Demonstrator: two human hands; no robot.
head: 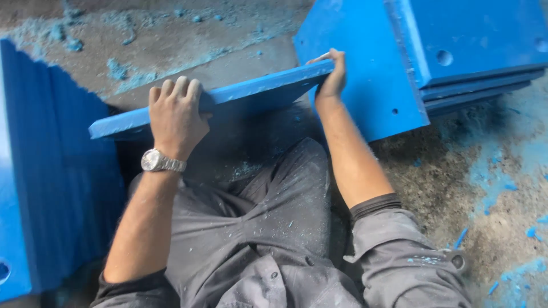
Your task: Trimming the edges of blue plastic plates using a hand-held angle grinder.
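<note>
Grey work clothes (pixel 268 228), flecked with pale dust and blue chips, fill the near foreground, the knees drawn up under the work; both forearms reach forward from rolled sleeves. Left hand (pixel 176 117), a metal wristwatch (pixel 161 162) at its wrist, lies over the near edge of a flat blue plastic panel (pixel 228 97), fingers curled down over the top face and closed on it; right hand (pixel 334 77) is clamped on the panel's far right corner, thumb on top, fingers wrapped beneath and hidden. Panel is held off the ground, roughly level but tilted, its left end lower and nearer the body, its right end just beside a stack of like blue panels (pixel 468 51) with drilled holes; whether it touches that stack cannot be told. Another stack of blue panels (pixel 51 171) stands on edge at the left. Concrete floor (pixel 434 182) is strewn with blue shavings (pixel 502 182).

Handling, as a judgement: a long, thin slab of this kind is likely to flex and to swing at its free end; widely spaced grips, as shown, should steady it; keeping the fingertips clear of the underside where it meets a stack would avoid pinching; loose shavings may make footing and sliding surfaces slippery.
</note>
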